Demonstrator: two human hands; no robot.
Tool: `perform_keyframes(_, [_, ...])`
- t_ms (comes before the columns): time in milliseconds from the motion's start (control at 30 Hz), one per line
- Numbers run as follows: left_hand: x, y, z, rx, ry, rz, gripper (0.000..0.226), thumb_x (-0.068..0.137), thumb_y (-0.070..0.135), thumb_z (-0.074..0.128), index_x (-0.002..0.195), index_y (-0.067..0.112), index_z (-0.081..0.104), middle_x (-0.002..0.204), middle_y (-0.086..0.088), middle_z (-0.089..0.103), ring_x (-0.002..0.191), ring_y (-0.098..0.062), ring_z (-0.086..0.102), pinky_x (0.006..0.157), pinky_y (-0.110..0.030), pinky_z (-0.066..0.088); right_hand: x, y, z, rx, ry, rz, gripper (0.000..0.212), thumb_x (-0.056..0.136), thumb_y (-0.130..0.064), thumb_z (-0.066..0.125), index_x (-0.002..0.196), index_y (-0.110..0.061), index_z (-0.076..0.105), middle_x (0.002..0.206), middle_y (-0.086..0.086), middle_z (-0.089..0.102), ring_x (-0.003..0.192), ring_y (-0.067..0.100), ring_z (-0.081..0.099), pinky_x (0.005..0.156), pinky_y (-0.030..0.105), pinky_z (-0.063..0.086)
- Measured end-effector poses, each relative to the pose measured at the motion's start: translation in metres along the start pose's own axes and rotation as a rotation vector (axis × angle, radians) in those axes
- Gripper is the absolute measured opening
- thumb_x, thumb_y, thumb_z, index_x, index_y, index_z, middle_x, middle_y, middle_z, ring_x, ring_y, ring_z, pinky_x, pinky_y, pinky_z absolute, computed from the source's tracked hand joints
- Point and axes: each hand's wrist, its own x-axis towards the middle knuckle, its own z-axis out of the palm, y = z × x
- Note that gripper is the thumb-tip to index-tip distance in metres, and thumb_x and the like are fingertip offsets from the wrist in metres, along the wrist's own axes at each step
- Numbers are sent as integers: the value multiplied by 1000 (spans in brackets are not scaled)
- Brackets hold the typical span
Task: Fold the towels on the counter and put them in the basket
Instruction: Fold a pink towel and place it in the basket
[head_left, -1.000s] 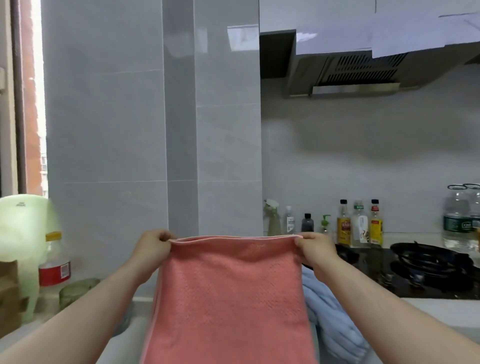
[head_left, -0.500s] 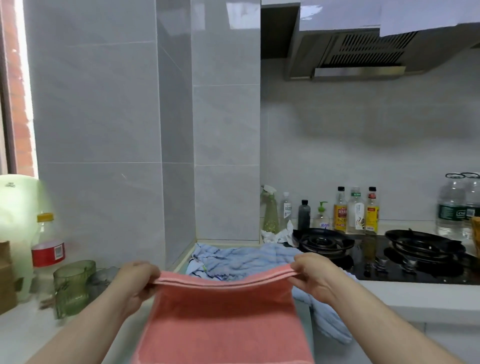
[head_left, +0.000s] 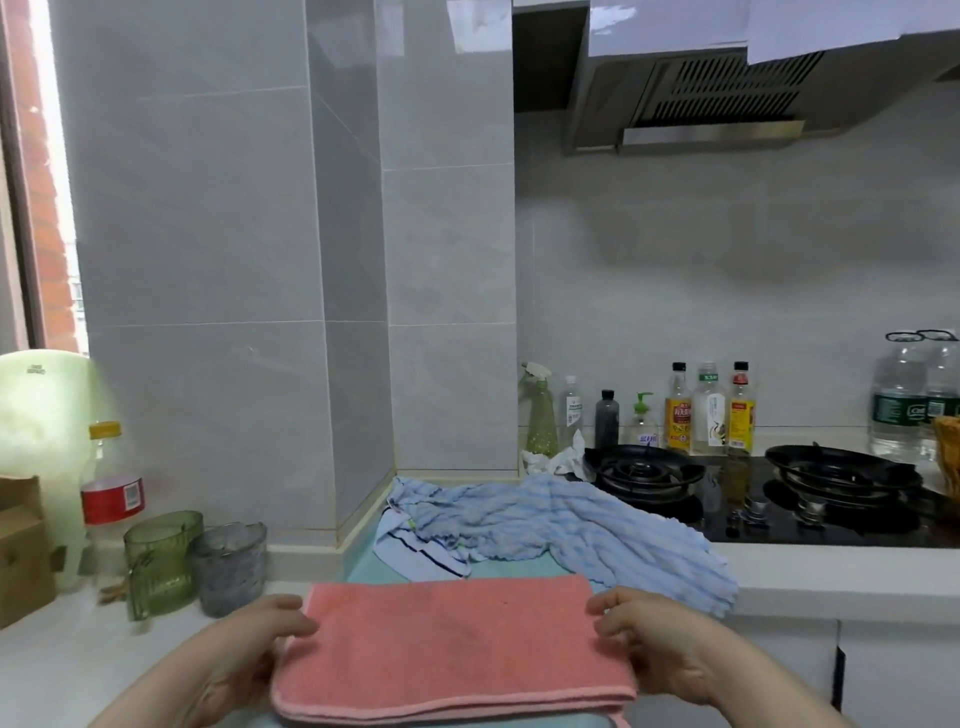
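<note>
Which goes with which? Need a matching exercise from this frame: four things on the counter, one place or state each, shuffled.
Things
1. pink towel
2. blue towel
3. green cup
4. spray bottle

Places or states
A. crumpled, next to the stove
B. left end of the bottle row
C. folded flat, gripped by the left hand and right hand
D. just left of the grey cup

Pairs: 1-C, 2-A, 3-D, 4-B
</note>
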Motion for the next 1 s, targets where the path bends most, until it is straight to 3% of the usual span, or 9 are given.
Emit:
perform_keyframes(67, [10, 6, 4, 30, 1, 54, 37, 85, -6, 59, 117, 11, 56, 93, -17, 57, 81, -35, 56, 64, -34, 45, 9, -2, 5, 12, 47, -74, 29, 84, 0, 56, 108, -14, 65, 89, 11, 53, 73, 23, 48, 58, 26, 43])
perform_keyframes(167, [30, 12, 8, 20, -9, 89, 42, 85, -7, 57, 124, 12, 57, 110, -20, 61, 97, -36, 58, 74, -36, 48, 25, -6, 11, 54, 76, -137, 24, 88, -3, 57, 108, -14, 64, 94, 15, 60, 74, 26, 55, 61, 27, 43])
perform_keyframes(400, [65, 13, 19, 17, -89, 109, 34, 86, -10, 56, 116, 4, 62, 106, -21, 68, 91, -34, 63, 71, -33, 50, 53, -15, 16, -84, 76, -194, 33, 85, -2, 59, 114, -18, 64, 111, 15, 62, 94, 31, 65, 74, 33, 52])
perform_keyframes(567, [84, 3, 18, 58, -37, 129, 39, 86, -13, 56, 121, 3, 59, 105, -17, 65, 89, -30, 62, 66, -31, 47, 68, -9, 12, -118, 82, -199, 45, 85, 8, 50, 124, -12, 59, 112, 11, 61, 96, 29, 66, 67, 31, 56])
perform_keyframes(633, [90, 1, 18, 192, 2, 169, 42, 86, -11, 58, 124, 5, 60, 107, -12, 64, 91, -26, 62, 67, -29, 47, 70, -2, 7, -140, 138, -230, 47, 86, 10, 50, 127, -13, 56, 105, 3, 62, 94, 23, 65, 65, 27, 54])
perform_keyframes(767, [99, 1, 26, 697, 138, 425, 40, 84, -2, 60, 122, 12, 63, 124, -7, 62, 101, -14, 53, 88, -24, 37, 77, 9, 5, -236, 229, -286, 50, 87, 5, 52, 132, -15, 55, 108, -3, 60, 97, 16, 62, 68, 23, 50])
perform_keyframes(900, [108, 8, 27, 977, 234, 473, 38, 82, 21, 61, 120, 20, 60, 116, -3, 66, 96, -16, 59, 81, -27, 43, 78, 9, 14, -387, 313, -385, 46, 88, -6, 55, 131, -20, 54, 120, -1, 55, 103, 13, 58, 77, 22, 45])
perform_keyframes(1000, [100, 13, 27, 1078, 399, 549, 37, 86, 33, 59, 121, 23, 57, 115, -5, 66, 100, -24, 62, 83, -34, 49, 71, 11, 10, -378, 326, -368, 36, 89, -17, 59, 124, -24, 53, 116, -1, 55, 93, 13, 60, 69, 23, 45])
